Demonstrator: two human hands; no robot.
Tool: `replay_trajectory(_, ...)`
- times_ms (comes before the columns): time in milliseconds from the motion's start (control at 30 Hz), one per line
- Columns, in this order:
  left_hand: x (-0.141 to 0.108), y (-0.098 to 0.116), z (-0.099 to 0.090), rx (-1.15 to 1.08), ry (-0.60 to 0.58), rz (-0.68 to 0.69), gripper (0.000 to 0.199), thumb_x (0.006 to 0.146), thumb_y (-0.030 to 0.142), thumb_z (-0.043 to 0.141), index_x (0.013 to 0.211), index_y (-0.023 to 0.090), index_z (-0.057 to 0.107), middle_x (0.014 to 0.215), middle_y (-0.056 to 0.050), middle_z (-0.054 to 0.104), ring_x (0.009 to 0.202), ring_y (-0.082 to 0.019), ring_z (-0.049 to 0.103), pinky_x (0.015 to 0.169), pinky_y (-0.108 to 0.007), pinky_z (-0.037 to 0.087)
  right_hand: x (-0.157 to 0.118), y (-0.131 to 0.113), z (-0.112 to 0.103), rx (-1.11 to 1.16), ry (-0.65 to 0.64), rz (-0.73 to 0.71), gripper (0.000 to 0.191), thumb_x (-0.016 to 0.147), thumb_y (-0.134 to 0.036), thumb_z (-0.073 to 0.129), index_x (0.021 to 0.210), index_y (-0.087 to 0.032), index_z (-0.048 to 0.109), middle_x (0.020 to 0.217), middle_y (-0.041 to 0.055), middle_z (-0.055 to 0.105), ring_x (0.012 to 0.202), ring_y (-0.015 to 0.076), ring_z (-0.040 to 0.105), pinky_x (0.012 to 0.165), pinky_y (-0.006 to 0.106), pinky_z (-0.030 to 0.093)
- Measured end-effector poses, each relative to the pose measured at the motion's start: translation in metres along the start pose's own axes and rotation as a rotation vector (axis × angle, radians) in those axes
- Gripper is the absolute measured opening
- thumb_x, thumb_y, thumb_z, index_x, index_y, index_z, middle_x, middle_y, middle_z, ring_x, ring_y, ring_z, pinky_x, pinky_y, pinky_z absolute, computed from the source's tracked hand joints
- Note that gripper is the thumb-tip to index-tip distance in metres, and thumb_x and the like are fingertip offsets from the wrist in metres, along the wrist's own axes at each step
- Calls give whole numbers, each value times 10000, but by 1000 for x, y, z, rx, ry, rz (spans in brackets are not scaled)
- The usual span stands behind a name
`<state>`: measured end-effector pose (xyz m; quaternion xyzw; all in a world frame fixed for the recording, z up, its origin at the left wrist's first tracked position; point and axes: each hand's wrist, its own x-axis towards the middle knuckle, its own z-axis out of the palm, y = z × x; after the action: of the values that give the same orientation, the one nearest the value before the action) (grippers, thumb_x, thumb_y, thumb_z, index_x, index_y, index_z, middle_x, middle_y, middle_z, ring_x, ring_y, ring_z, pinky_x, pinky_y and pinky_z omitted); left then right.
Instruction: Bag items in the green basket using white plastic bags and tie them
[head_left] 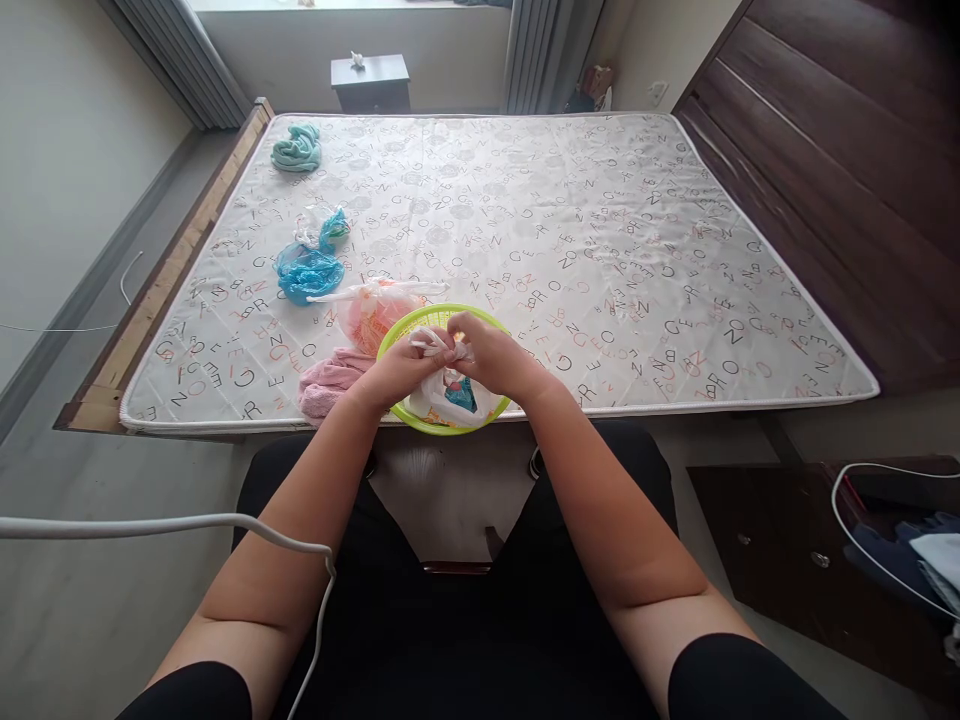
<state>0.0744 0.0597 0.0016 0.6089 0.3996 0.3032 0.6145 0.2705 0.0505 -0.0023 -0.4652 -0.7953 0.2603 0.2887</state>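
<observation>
A white plastic bag (431, 402) with some blue and orange showing sits in a yellow-green plastic basket (391, 340) at the mattress's near edge. My left hand (411, 362) is closed on the gathered top of this bag. Right beside it, my right hand (484, 352) pinches the same twisted plastic. What lies inside the bag is mostly hidden. Left of the basket are a pink towel (330, 382) and a clear bag (375, 312) with something orange-pink in it. A blue plastic bag (307, 272) lies farther off.
Letters are printed on the white mattress (540, 270). A teal towel (297, 148) lies at its far left corner. A dark headboard (832, 170) rises on the right, near a brown bedside cabinet (780, 540). A white cable (187, 522) crosses over my left forearm.
</observation>
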Motion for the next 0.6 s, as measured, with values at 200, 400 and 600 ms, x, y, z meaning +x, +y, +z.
replay_trajectory(200, 1, -7, 4, 228, 77, 240, 237, 939, 450, 686, 989, 219, 701, 954, -37, 738, 766, -195, 742, 730, -341, 622, 1, -10, 8, -156, 39, 288, 395, 871, -270, 623, 1262, -233, 577, 925, 38, 719, 845, 239, 648, 763, 334, 468)
replay_trajectory(400, 9, -17, 5, 514, 204, 602, 103, 944, 305, 694, 974, 240, 768, 1213, -76, 709, 1152, -214, 671, 1007, -395, 567, 3, -18, 19, -157, 132, 442, 371, 880, -255, 587, 1242, -195, 644, 935, 93, 740, 884, 271, 682, 811, 369, 501)
replay_trajectory(600, 10, -19, 7, 451, 250, 571, 147, 909, 365, 749, 992, 254, 798, 1052, -66, 718, 1036, -196, 686, 986, -377, 565, 5, -2, 24, 360, 186, 402, 334, 849, -222, 557, 1164, -210, 670, 1019, 41, 752, 973, 215, 686, 907, 368, 534)
